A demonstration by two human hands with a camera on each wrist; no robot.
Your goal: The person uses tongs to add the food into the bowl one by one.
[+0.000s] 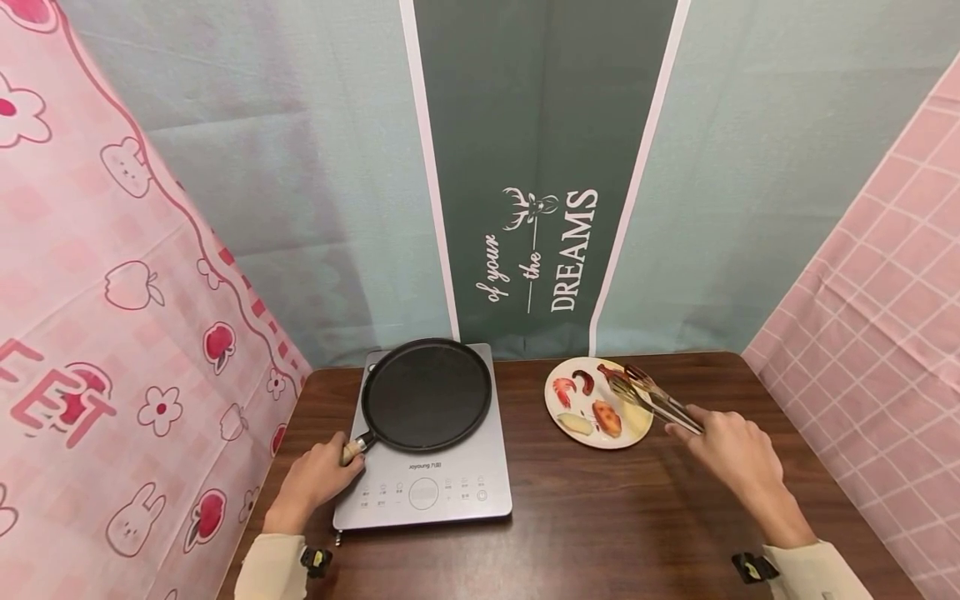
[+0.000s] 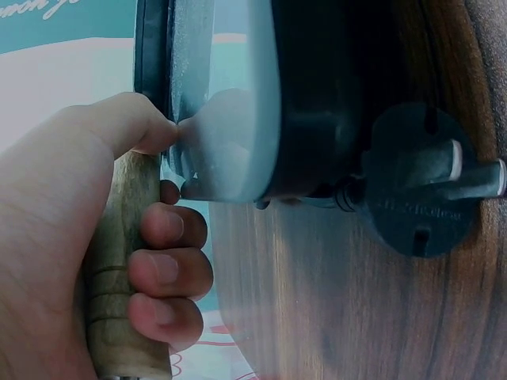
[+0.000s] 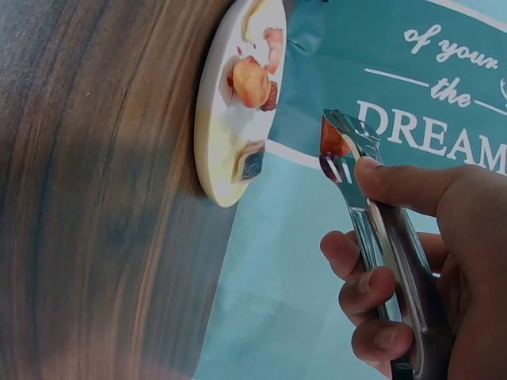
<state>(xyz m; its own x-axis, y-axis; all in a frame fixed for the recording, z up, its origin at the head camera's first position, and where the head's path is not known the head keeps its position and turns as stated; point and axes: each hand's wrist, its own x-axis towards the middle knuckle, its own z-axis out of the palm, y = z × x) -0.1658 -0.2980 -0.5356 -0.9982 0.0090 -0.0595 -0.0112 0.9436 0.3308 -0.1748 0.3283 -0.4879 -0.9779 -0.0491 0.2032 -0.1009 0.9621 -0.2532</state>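
Note:
My left hand (image 1: 318, 475) grips the wooden handle (image 2: 119, 261) of a flat black pan (image 1: 427, 396), fingers wrapped round it and thumb toward the pan end. The pan lies on a silver induction cooktop (image 1: 487, 467). My right hand (image 1: 735, 450) holds metal tongs (image 1: 667, 407), whose tips overlap the right side of a white plate (image 1: 551, 400) in the head view. A reddish food piece (image 3: 333, 141) sits between the tong tips in the right wrist view. On the plate lie an orange-brown piece (image 1: 607, 418), a red-and-white piece (image 1: 564, 392) and a pale piece (image 1: 575, 424).
The brown wooden table (image 1: 600, 517) extends in front of the plate and cooktop. A black two-pin plug (image 2: 412, 182) hangs beside the cooktop. Green cloth (image 1: 540, 100) with lettering stands behind, with pink patterned cloth (image 1: 180, 292) at left and pink checked cloth (image 1: 892, 275) at right.

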